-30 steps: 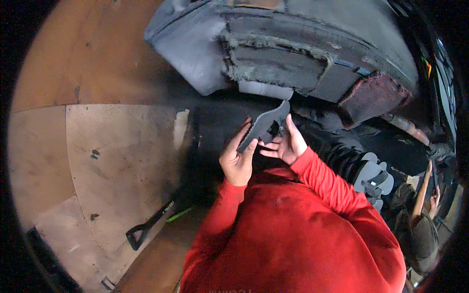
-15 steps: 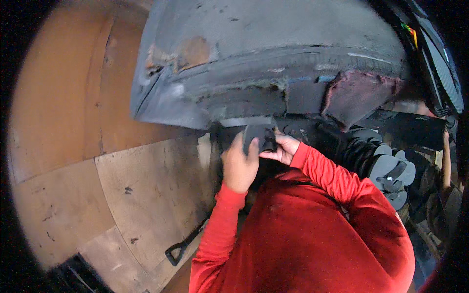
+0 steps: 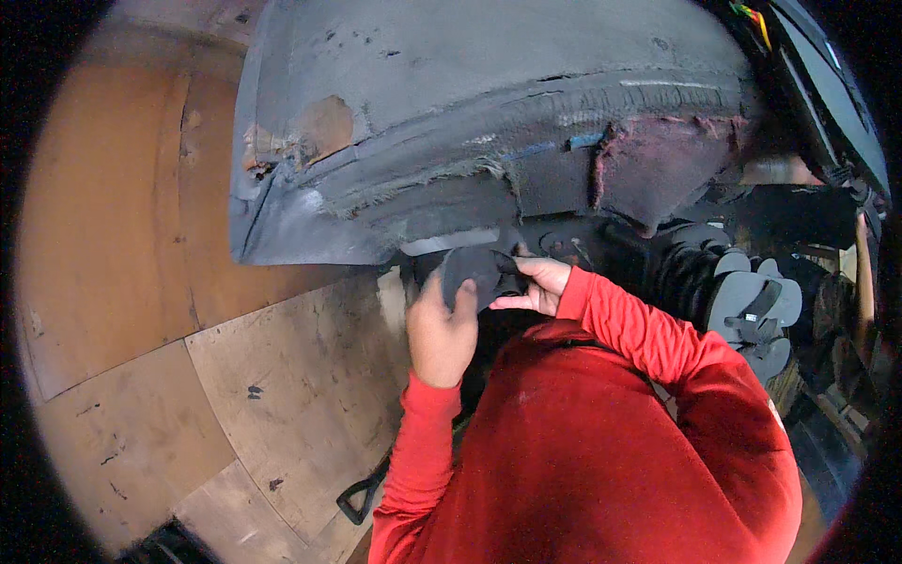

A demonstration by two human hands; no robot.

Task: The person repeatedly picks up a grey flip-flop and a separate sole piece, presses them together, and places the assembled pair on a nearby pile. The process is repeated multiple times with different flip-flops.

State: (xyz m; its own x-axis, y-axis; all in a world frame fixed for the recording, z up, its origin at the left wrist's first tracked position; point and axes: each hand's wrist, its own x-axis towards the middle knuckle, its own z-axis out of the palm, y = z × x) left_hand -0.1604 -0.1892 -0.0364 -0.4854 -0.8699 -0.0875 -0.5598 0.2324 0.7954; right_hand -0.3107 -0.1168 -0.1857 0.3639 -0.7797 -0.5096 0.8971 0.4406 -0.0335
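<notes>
While both hands — left hand (image 3: 442,329), right hand (image 3: 534,285) — pinch the dark cutout piece (image 3: 473,268) closed-fingered under the grey panel's (image 3: 489,113) frayed edge, it could snag; loosened fingers would drop it.

Both red-sleeved arms are reaching forward, the left hand (image 3: 442,329) and right hand (image 3: 534,285) curling their fingers closed, close together.

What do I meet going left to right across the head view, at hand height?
Wooden floor boards → left hand → dark flat piece held by both hands → right hand → red sleeve → stack of grey sandal soles.
</notes>
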